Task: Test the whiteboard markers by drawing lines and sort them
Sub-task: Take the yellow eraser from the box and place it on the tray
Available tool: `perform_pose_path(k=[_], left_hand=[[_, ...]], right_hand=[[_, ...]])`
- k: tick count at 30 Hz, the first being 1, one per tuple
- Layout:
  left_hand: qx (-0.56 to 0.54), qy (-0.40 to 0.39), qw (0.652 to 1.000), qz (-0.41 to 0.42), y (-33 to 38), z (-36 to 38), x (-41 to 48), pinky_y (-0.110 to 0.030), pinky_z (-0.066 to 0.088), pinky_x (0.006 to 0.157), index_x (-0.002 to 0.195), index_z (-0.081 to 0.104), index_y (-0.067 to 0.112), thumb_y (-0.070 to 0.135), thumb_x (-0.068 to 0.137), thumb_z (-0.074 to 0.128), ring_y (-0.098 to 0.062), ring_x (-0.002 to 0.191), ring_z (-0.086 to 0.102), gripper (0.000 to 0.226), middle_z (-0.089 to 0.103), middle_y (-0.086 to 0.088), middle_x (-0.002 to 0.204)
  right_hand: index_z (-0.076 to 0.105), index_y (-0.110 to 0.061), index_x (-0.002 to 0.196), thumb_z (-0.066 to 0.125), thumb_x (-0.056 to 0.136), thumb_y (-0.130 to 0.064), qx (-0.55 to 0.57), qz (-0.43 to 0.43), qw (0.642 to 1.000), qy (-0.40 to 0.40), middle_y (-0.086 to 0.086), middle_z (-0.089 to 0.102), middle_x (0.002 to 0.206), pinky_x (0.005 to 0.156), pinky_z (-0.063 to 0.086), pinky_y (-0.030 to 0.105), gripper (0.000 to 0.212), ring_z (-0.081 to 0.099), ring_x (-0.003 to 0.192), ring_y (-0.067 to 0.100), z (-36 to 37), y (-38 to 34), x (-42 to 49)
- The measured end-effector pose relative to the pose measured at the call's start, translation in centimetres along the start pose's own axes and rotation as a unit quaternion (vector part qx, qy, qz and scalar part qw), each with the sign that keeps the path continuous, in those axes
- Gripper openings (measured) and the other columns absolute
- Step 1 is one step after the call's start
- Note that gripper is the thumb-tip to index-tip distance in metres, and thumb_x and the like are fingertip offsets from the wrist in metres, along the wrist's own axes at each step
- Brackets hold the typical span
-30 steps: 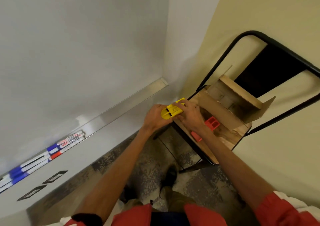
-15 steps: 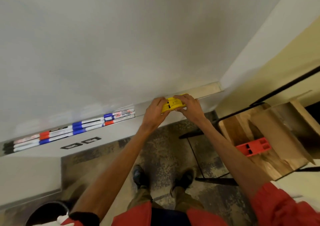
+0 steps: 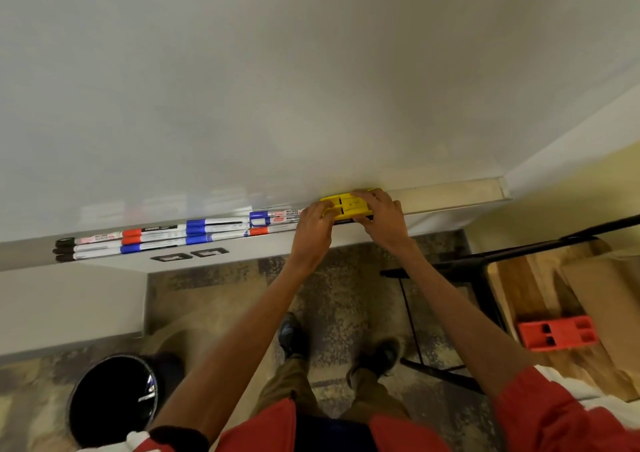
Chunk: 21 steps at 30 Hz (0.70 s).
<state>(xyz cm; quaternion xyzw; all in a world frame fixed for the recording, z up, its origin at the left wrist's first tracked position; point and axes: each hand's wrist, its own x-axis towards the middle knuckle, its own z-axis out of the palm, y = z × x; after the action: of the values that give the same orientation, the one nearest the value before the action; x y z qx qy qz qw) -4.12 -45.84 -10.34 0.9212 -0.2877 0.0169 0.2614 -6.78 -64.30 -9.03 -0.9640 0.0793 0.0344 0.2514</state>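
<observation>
**Both grips on the yellow holder at the board's ledge**

- Left grip point(image 3: 313, 225), right grip point(image 3: 381, 219): each clasps one end of the yellow holder point(image 3: 346, 206), fingers curled over its top. The two-handed hold probably keeps it level and square on a narrow perch. Whether it already rests there cannot be told.
- Black bin point(image 3: 114, 396): on the floor at lower left, mouth up. It is likely the place for dead markers. Its contents are too dim to name.
- Shoes point(image 3: 379, 356): planted on the mottled floor, facing the board.
- Wooden table point(image 3: 519, 289): to the right, on a black frame. It carries a red holder point(image 3: 557, 337) beside a cardboard box point(image 3: 609, 306). The red holder looks like the yellow one's twin, perhaps for a second sorted group.
- Ledge point(image 3: 450, 195): runs along the board's lower edge, with the yellow holder at its middle.
- Markers point(image 3: 173, 235): the task's own things, lying lengthwise in rows on the ledge, left of the holder. Their caps are blue, red and black. The nearest ends lie just beside the left grip, within easy reach.
- Whiteboard point(image 3: 277, 71): no drawn lines show, so testing seems not yet begun.
</observation>
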Motion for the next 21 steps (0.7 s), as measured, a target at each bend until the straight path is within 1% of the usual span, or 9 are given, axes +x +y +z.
perform_pose_path(k=[3, 6, 10, 16, 21], left_hand=[[-0.007, 0.007, 1.000, -0.010, -0.5, -0.1, -0.2, -0.049, 0.050, 0.101, 0.107, 0.071, 0.006, 0.003, 0.087, 0.071, -0.036, 0.116, 0.059, 0.020, 0.065, -0.018, 0.123], [-0.026, 0.020, 0.999, -0.019, -0.7, -0.2, -1.0, -0.048, 0.047, 0.102, 0.107, 0.071, 0.005, 0.004, 0.089, 0.068, -0.035, 0.118, 0.058, 0.018, 0.065, -0.018, 0.124], [-0.043, 0.025, 0.998, -0.045, -0.9, -0.3, -1.6, -0.047, 0.043, 0.105, 0.111, 0.071, 0.007, 0.004, 0.088, 0.070, -0.033, 0.122, 0.056, 0.023, 0.064, -0.015, 0.126], [-0.043, 0.014, 0.997, -0.061, -1.0, -0.6, -1.6, -0.051, 0.040, 0.107, 0.111, 0.071, 0.008, 0.007, 0.089, 0.068, -0.032, 0.125, 0.054, 0.022, 0.063, -0.014, 0.127], [-0.031, 0.010, 0.997, -0.067, -0.8, -0.6, -1.9, -0.053, 0.040, 0.107, 0.113, 0.070, 0.009, 0.007, 0.089, 0.068, -0.034, 0.125, 0.054, 0.024, 0.063, -0.014, 0.129]], right_hand=[[0.052, -0.029, 0.137, 0.073, 0.084, -0.026, 0.011, 0.000, 1.000, 0.005, 0.007, 0.054, 0.130, 0.091, 0.040, 0.044, 0.057, 0.051, 0.120, 0.028, 0.6, -0.3, -0.1], [0.052, -0.029, 0.136, 0.073, 0.081, -0.026, 0.020, -0.001, 1.000, 0.008, 0.006, 0.054, 0.129, 0.091, 0.041, 0.045, 0.059, 0.050, 0.119, 0.028, 1.0, -0.9, -0.2], [0.053, -0.028, 0.134, 0.073, 0.079, -0.026, 0.014, -0.007, 1.000, 0.012, 0.007, 0.055, 0.127, 0.090, 0.044, 0.045, 0.059, 0.051, 0.118, 0.029, 1.2, -1.4, -0.1], [0.059, -0.023, 0.129, 0.074, 0.074, -0.021, 0.028, -0.020, 0.999, 0.042, 0.006, 0.060, 0.117, 0.084, 0.049, 0.046, 0.057, 0.050, 0.112, 0.031, 1.3, -1.8, -0.4], [0.057, -0.022, 0.131, 0.071, 0.076, -0.020, 0.022, -0.028, 0.999, 0.030, 0.007, 0.059, 0.119, 0.084, 0.048, 0.046, 0.057, 0.049, 0.113, 0.030, 1.0, -2.1, -0.6]])
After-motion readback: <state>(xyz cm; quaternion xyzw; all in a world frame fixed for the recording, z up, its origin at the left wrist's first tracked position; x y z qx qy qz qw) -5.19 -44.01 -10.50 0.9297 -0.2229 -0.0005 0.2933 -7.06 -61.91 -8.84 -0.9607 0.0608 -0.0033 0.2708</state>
